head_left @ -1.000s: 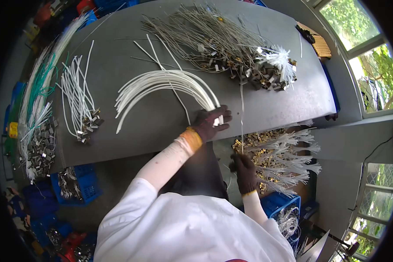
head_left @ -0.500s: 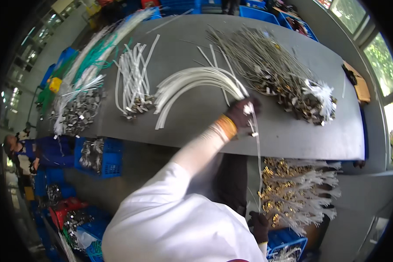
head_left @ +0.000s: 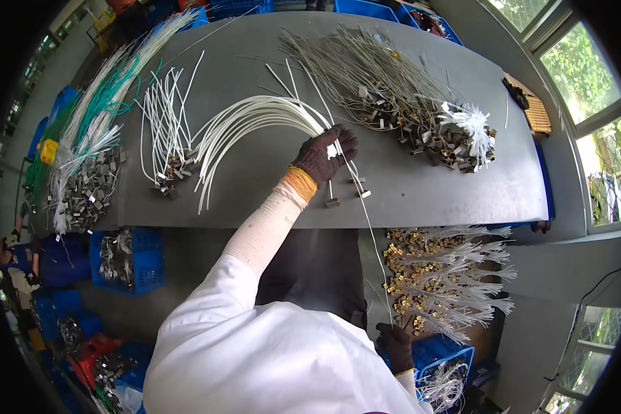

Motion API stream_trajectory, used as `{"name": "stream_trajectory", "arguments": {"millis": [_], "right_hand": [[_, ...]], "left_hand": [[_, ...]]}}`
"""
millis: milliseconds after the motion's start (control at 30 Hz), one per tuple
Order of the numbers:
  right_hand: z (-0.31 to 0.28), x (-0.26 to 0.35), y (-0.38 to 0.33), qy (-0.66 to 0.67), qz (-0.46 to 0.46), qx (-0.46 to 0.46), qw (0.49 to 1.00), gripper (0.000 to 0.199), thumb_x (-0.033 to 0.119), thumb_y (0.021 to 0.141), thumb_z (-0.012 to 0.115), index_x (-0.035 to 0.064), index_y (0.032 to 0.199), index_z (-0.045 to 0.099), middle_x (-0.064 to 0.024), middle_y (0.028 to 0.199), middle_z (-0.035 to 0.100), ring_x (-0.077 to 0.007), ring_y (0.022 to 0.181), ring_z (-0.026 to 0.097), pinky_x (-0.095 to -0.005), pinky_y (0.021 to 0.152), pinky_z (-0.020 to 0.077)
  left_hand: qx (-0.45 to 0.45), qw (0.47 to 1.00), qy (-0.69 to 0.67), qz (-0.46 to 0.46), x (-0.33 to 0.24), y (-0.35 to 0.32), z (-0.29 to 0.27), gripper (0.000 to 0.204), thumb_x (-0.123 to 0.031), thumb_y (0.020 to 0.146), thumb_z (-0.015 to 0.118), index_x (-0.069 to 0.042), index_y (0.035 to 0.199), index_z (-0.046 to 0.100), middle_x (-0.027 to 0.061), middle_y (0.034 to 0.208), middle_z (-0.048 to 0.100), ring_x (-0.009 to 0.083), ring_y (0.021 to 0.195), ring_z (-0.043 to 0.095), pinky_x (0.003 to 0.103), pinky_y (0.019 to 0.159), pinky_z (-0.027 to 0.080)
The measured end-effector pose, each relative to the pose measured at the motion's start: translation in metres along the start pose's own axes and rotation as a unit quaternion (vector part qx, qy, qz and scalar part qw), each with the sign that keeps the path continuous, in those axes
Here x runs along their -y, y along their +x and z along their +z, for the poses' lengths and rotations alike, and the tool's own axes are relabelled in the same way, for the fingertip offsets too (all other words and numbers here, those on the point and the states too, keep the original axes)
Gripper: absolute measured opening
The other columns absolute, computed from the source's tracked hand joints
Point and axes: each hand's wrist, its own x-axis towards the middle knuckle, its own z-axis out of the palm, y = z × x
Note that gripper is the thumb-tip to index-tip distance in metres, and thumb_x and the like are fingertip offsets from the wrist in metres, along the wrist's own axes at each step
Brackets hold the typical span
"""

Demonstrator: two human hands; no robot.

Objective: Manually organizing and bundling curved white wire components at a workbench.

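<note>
My left hand (head_left: 326, 154), in a dark glove with an orange cuff, is closed over the right end of an arched bundle of white cables (head_left: 255, 110) on the grey table. A small white piece (head_left: 332, 150) shows among its fingers. Below that hand, short cable ends with small metal end pieces (head_left: 363, 194) stick out. A thin pale strand (head_left: 378, 259) runs from there past the table edge to my right hand (head_left: 395, 346). This gloved hand is low at the right, its fingers closed on the strand.
Grey cables with metal ends (head_left: 407, 103) lie at the right on the table (head_left: 476, 200). Left are a smaller white cable pile (head_left: 165, 124) and a long white-and-green pile (head_left: 110, 90). Brass-ended bundles (head_left: 441, 276) sit beside the table's near edge, above a blue crate (head_left: 438, 352).
The view has shifted, so the table things sit further left. My left hand stays at the bundle's end, with its fingers now pointing right. My right hand still holds the strand down low.
</note>
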Motion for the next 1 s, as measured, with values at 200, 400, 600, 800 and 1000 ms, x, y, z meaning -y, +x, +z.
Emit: {"name": "stream_trajectory", "arguments": {"millis": [200, 400, 600, 800, 1000], "right_hand": [[0.037, 0.052, 0.021, -0.005, -0.081, 0.082, 0.993, 0.019, 0.016, 0.096, 0.062, 0.0019, 0.104, 0.073, -0.0009, 0.076, 0.064, -0.0088, 0.064, 0.057, -0.0246, 0.059, 0.0448], [0.113, 0.089, 0.137, -0.057, -0.251, -0.004, 0.966, 0.020, 0.020, 0.096, 0.064, 0.0015, 0.102, 0.070, -0.0011, 0.081, 0.066, -0.0078, 0.073, 0.056, -0.0252, 0.066, 0.0451], [0.181, 0.211, 0.113, -0.176, -0.512, -0.017, 0.840, 0.018, 0.013, 0.092, 0.067, 0.0014, 0.107, 0.068, -0.0037, 0.099, 0.067, -0.0110, 0.084, 0.057, -0.0274, 0.075, 0.0471], [0.183, 0.216, 0.098, -0.143, -0.567, -0.009, 0.811, 0.028, 0.005, 0.080, 0.062, -0.0007, 0.108, 0.062, -0.0194, 0.120, 0.060, -0.0387, 0.109, 0.059, -0.0431, 0.092, 0.0505], [0.180, 0.228, 0.091, -0.130, -0.543, -0.006, 0.830, 0.023, 0.003, 0.080, 0.062, -0.0009, 0.103, 0.064, -0.0210, 0.118, 0.061, -0.0383, 0.111, 0.059, -0.0440, 0.092, 0.0502]], "left_hand": [[-0.035, 0.992, 0.080, -0.092, 0.022, -0.044, 0.013, 0.025, -0.022, 0.101, 0.057, -0.007, 0.121, 0.061, 0.0088, 0.116, 0.067, 0.0271, 0.111, 0.064, 0.045, 0.095, 0.056], [-0.031, 0.981, 0.151, -0.119, 0.040, -0.098, 0.021, 0.027, -0.024, 0.102, 0.055, -0.007, 0.122, 0.062, 0.0078, 0.121, 0.067, 0.0212, 0.116, 0.064, 0.040, 0.095, 0.055], [0.016, 0.971, 0.239, -0.018, 0.022, -0.112, 0.007, 0.030, -0.026, 0.099, 0.061, -0.006, 0.121, 0.063, 0.0053, 0.122, 0.068, 0.0161, 0.115, 0.064, 0.033, 0.089, 0.055], [-0.038, 0.977, 0.210, 0.013, 0.007, -0.106, 0.013, 0.026, -0.024, 0.096, 0.067, -0.006, 0.114, 0.065, 0.0062, 0.105, 0.071, 0.0188, 0.100, 0.068, 0.033, 0.082, 0.057], [-0.053, 0.967, 0.248, 0.020, 0.013, -0.111, 0.030, 0.026, -0.023, 0.098, 0.064, -0.003, 0.114, 0.065, 0.0053, 0.100, 0.069, 0.0155, 0.094, 0.066, 0.031, 0.083, 0.055]]}}
